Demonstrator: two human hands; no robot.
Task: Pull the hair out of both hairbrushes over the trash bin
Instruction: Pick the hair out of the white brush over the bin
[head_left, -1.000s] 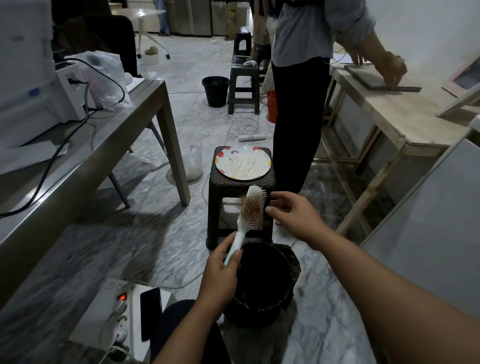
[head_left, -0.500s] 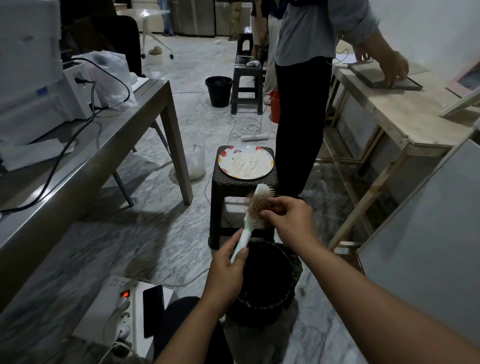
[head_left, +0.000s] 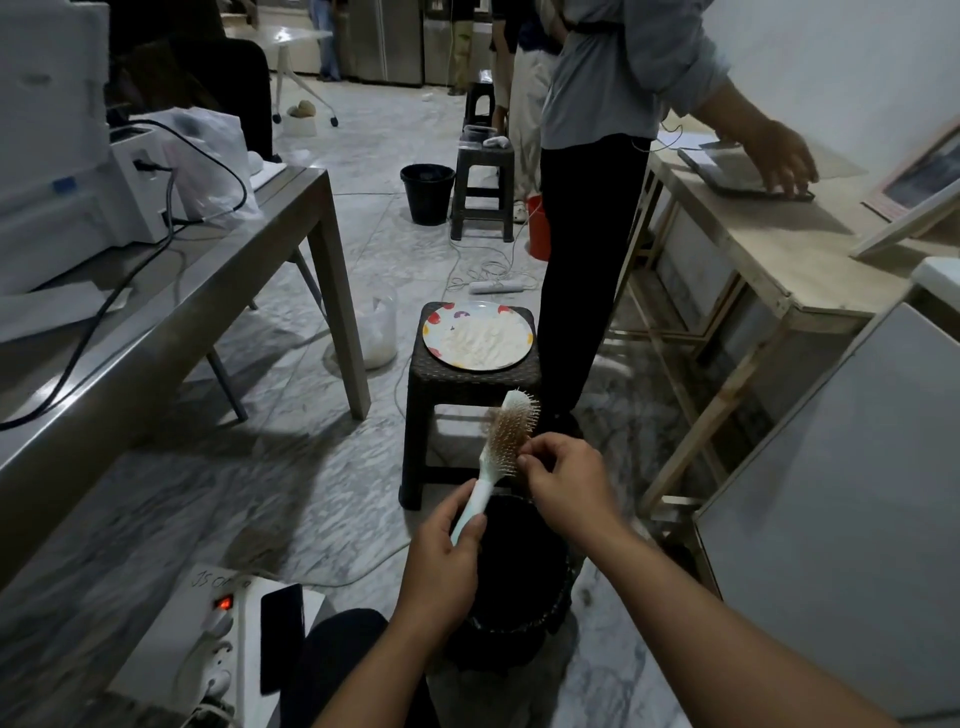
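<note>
Nearest, bottom left: white power strip (head_left: 218, 654) w/ a red lit switch, on the marble floor (head_left: 171, 499); a dark phone-like slab (head_left: 280, 636) lies on the white box beside it. The person's dark-trousered knee (head_left: 343, 654) sits just right of that.

Left hand (head_left: 441, 566) grips the pale mint plastic handle of the oval paddle hairbrush (head_left: 506, 439), fingers and thumb curled round it. Brush tilted up and away, bristle face turned toward the right hand, a mat of light brown hair packed into the pins. Right hand (head_left: 566, 483): grip pressed together, thumb and forefinger tips at the lower right edge of the bristle pad, pinching at the hair; can't tell how much hair is between them. Brush is held above the far rim of the round black trash bin (head_left: 524, 582), which stands on the floor directly under both hands.

Just beyond the bin: dark brown woven-look plastic stool (head_left: 457, 384) carrying a round white plate (head_left: 478, 335) w/ red and yellow spots on its rim and a pale powdery heap on it. Left of the stool, a clear plastic jar (head_left: 379, 332) by the leg of a grey metal tabletop (head_left: 171, 301) holding white machines and black cables.

Right: another person in black trousers (head_left: 587, 249) and grey shirt, hand on a dark flat tray on a pale wooden tabletop (head_left: 769, 249). Further back: second black bucket (head_left: 428, 192), second dark stool (head_left: 483, 187), orange bucket (head_left: 540, 228) partly hidden.
</note>
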